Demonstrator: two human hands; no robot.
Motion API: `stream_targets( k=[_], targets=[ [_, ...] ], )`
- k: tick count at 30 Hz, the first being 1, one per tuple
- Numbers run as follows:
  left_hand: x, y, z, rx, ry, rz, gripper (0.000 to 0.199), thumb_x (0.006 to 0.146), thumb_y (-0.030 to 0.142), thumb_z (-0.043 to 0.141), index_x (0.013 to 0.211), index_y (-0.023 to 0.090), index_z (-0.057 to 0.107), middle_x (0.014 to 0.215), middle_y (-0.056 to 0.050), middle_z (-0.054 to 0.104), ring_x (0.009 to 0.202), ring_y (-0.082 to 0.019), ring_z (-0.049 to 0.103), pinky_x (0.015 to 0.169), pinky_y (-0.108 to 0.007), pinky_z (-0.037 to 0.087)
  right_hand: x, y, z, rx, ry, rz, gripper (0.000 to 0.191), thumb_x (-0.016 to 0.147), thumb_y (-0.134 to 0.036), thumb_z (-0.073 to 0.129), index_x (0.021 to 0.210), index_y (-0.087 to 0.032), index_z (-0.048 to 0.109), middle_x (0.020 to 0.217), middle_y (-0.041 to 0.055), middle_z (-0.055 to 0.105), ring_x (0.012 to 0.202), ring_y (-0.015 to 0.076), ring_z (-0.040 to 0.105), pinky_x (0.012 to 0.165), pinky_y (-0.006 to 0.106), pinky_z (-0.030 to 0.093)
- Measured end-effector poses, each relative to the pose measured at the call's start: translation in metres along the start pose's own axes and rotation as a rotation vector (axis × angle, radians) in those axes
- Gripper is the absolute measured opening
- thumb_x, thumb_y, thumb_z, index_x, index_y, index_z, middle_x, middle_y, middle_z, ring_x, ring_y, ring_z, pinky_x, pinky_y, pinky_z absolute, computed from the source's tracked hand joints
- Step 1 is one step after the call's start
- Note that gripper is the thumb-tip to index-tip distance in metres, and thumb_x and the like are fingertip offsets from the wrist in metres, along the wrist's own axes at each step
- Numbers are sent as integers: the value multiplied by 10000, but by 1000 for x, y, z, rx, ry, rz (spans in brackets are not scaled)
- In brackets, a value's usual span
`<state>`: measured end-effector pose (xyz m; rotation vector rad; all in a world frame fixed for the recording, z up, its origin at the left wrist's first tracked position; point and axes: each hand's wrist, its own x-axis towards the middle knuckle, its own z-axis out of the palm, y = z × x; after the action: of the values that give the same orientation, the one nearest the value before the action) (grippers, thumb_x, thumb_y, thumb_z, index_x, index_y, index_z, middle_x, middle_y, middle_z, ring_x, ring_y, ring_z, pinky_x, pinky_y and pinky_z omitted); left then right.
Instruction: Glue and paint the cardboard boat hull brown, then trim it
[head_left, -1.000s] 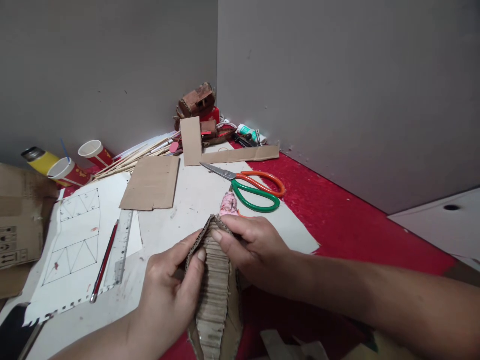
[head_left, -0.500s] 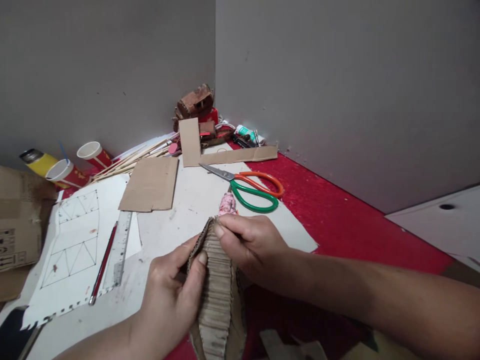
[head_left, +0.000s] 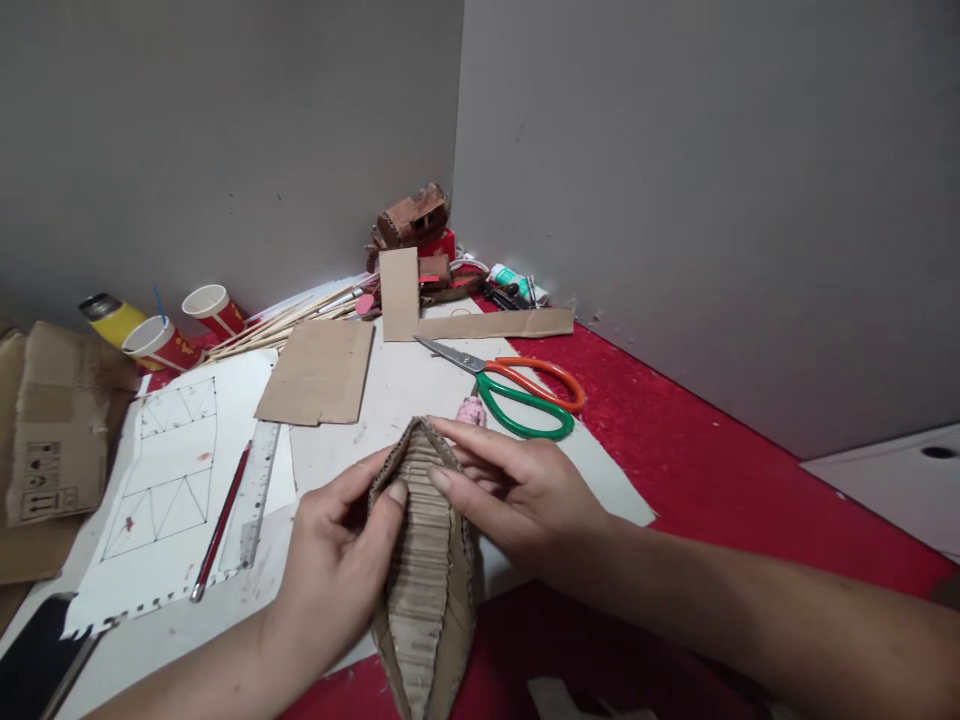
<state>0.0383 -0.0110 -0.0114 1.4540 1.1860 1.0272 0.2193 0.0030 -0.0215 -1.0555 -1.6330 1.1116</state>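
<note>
"What did you record of the left hand (head_left: 339,550)?"

"From my remote station I found it grasping the ridged cardboard piece (head_left: 417,600), lower centre of the frame, thumb upon the ridges."

"And the right hand (head_left: 536,490)?"

"Closed on that piece's upper right edge. I noted scissors (head_left: 475,366) beyond, near the frame's centre."

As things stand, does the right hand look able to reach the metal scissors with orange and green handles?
Probably yes: the left hand grips the ridged brown cardboard form, so the right hand could likely let go, and the scissors lie just beyond it, uncovered.
</note>
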Motion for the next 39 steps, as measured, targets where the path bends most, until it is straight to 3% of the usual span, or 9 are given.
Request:
stream_targets(
  k=[5, 7, 11, 18, 23, 27, 32, 39],
  targets=[
    [-2, -1, -3, 221, 115, 120, 348, 885, 294, 691, 1232, 268, 686, 1090, -13, 771, 919, -154, 731, 842, -253, 587, 1, -2, 1, -159, -38, -139, 221, 942, -210, 488, 1004, -200, 700, 830, -5, 730, 721, 111, 664, 671, 192, 517],
    [-1, 1, -5, 271, 130, 183, 295, 885, 274, 691, 1179, 290, 709, 1035, 11, 780, 872, -137, 733, 792, -228, 590, 0, -2, 3, -200, -44, -106, 197, 937, -219, 504, 1051, -203, 664, 823, -9, 740, 694, 113, 664, 637, 197, 507],
    [0, 3, -7, 356, 136, 302, 220, 891, 213, 674, 1089, 285, 736, 1015, 32, 786, 883, -115, 729, 837, -214, 579, -4, 0, 5, -175, 1, -61, 173, 933, -228, 529, 1090, -228, 601, 735, -46, 725, 613, 99, 656, 566, 182, 492],
    [0, 2, -4, 374, 120, 486, 284, 865, 116, 679, 1108, 257, 720, 1010, 38, 788, 874, -83, 730, 809, -168, 579, -6, -1, 3, -240, 140, -351, 201, 909, -119, 547, 1013, -210, 692, 870, -13, 776, 740, 96, 719, 699, 161, 552],
    [-3, -4, -2, 420, 96, 596, 388, 847, 44, 671, 1162, 267, 702, 1028, 32, 786, 869, -83, 732, 798, -168, 580, -6, -4, 4, -347, 124, -404, 238, 922, -114, 503, 937, -177, 732, 879, 34, 798, 757, 128, 744, 713, 198, 579],
    [-6, -5, -2, 409, 84, 464, 345, 877, 82, 661, 1150, 289, 701, 1052, 35, 783, 885, -101, 728, 809, -200, 582, -5, -3, 3, -281, 97, -355, 240, 909, -123, 520, 952, -188, 747, 897, 26, 802, 783, 130, 748, 742, 203, 580],
    [-6, -3, -4, 392, 88, 330, 245, 901, 170, 665, 1114, 282, 705, 1033, 31, 773, 910, -110, 713, 839, -215, 569, -4, -4, 2, -230, 129, -166, 170, 871, -193, 584, 912, -196, 750, 742, -1, 775, 602, 111, 700, 565, 180, 534],
    [-4, -3, -3, 282, 54, 236, 213, 915, 203, 658, 1077, 322, 731, 1002, 52, 780, 874, -95, 717, 794, -190, 566, -4, -1, 3, -279, 136, -326, 207, 888, -139, 547, 910, -178, 749, 841, 30, 798, 711, 122, 728, 673, 197, 558]
  ],
)
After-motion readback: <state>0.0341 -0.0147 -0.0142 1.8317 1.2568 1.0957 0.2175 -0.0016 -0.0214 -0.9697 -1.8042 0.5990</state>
